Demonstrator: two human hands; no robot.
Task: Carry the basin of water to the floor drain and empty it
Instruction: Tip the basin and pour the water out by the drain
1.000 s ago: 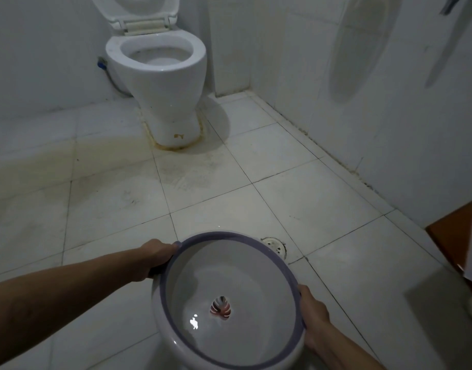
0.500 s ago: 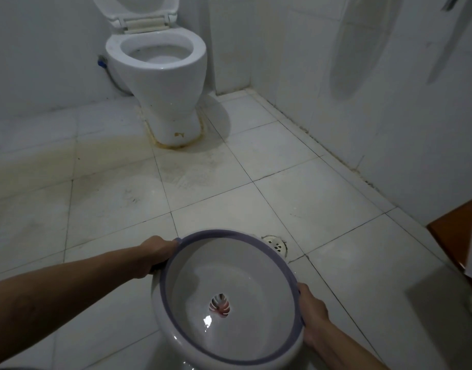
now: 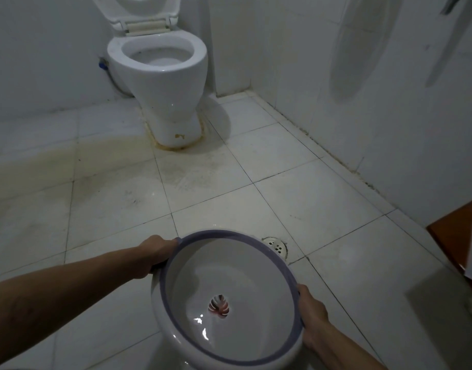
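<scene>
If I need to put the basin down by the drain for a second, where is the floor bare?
Bare tiles lie right of the floor drain, toward the wall, and ahead between drain and toilet. The left floor is bare but stained. The basin, held by left hand and right hand, partly covers the drain.

One basin (image 3: 176, 340), one drain (image 3: 276, 245), one toilet (image 3: 160, 76)
</scene>
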